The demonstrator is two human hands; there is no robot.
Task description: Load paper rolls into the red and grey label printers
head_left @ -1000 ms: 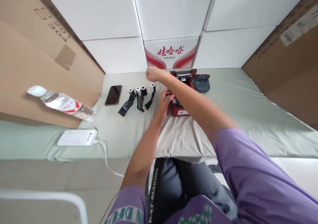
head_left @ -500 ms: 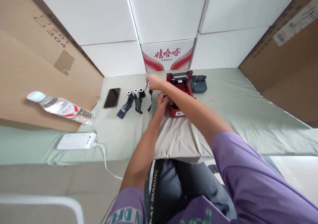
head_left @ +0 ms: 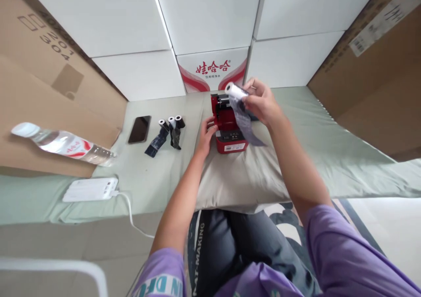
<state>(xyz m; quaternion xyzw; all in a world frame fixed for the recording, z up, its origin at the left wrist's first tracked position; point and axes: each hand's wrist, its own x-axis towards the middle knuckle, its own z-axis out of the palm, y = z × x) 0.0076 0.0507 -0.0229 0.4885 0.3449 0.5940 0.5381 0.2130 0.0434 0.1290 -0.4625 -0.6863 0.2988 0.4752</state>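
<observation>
A red label printer (head_left: pixel 229 146) stands on the cloth with its lid raised, and dark parts show inside. My left hand (head_left: pixel 207 134) rests at the printer's left side, fingers curled against its edge. Above the printer, my right hand (head_left: pixel 261 99) grips a small white paper roll (head_left: pixel 237 91) between thumb and fingers. From this roll a strip of dark, crinkled film wrapping (head_left: pixel 246 127) hangs down in front of the printer's right part. Several similar rolls (head_left: pixel 171 121) with dark film trailing from them lie left of my left hand.
A phone (head_left: pixel 139 129) lies left of the loose rolls. A water bottle (head_left: pixel 66 144) and a white power bank (head_left: pixel 90 189) with a cable are at the far left. Cardboard boxes (head_left: pixel 371 91) flank the surface, with white boxes (head_left: pixel 213 69) behind. A dark device behind the right hand is mostly hidden.
My right hand has moved right, from beside the loose rolls to above the printer, carrying one paper roll. My left hand has shifted slightly along the printer's left side. The view has shifted too.
</observation>
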